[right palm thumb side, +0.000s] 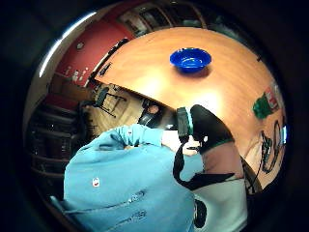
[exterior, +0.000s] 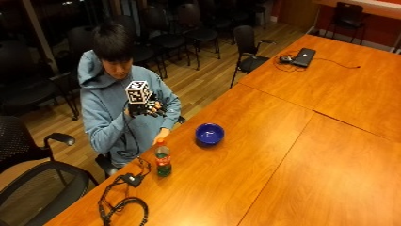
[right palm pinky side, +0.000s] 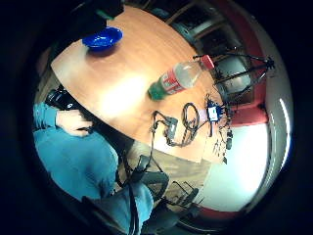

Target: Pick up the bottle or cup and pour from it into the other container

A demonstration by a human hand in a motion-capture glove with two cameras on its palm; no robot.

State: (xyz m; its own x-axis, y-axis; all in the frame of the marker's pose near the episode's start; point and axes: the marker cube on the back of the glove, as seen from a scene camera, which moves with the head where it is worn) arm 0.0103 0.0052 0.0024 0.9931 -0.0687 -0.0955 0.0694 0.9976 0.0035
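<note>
Spanning wooden table (exterior: 263, 155); chairs (exterior: 194, 28) behind.

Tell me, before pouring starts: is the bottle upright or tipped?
Upright: the bottle stands on the table, red cap on top.

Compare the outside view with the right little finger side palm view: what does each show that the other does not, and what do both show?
Only the outside view shows the gloved right hand, raised in front of the person's chest and away from the table, and a laptop on the far table. Only the little finger side palm view shows a tripod beyond the table edge. Both show the bottle with its red cap, the blue bowl apart from it, the wooden table, and the cables near the bottle. The bottle stands upright in the outside view, untouched.
</note>
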